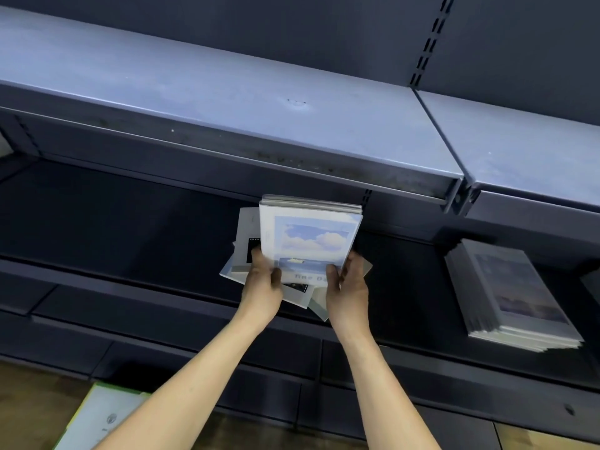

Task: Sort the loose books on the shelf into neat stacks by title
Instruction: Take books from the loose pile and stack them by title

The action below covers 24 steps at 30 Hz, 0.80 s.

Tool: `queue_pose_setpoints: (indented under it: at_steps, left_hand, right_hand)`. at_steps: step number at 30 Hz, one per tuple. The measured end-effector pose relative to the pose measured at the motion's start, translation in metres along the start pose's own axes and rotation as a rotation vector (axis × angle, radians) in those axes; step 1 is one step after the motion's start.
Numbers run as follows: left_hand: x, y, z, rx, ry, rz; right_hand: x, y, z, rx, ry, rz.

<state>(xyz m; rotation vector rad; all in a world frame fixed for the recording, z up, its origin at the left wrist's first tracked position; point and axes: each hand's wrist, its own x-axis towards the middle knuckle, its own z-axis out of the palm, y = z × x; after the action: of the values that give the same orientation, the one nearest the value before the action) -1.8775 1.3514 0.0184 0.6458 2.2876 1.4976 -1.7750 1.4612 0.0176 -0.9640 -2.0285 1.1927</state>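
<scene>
Your left hand [262, 282] and right hand [346, 280] both have fingers curled round the lower corners of a small squared-up bundle of thin white books w/ cloud-sky covers [308, 237], held tilted above the dark lower shelf [113, 228]. Under it, loose white books [242, 254] lie fanned and crooked on the shelf. A neat stack of pale books [513, 293] sits well apart to the right, same shelf.
</scene>
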Motion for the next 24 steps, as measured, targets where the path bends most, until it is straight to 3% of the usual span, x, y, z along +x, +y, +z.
queue_pose_setpoints:
  at_steps: [11,17,24]
  left_hand:
    - [0.006,0.005,-0.011,-0.061,0.013,0.028]
    - [0.001,-0.011,-0.007,-0.147,-0.043,-0.05]
    - [-0.012,-0.018,-0.007,-0.205,-0.082,-0.087]
  right_hand:
    - [-0.002,-0.009,-0.005,0.089,-0.023,0.036]
    - [-0.017,-0.01,0.001,0.155,-0.059,0.179]
    - [-0.029,-0.008,-0.001,0.06,-0.059,0.271]
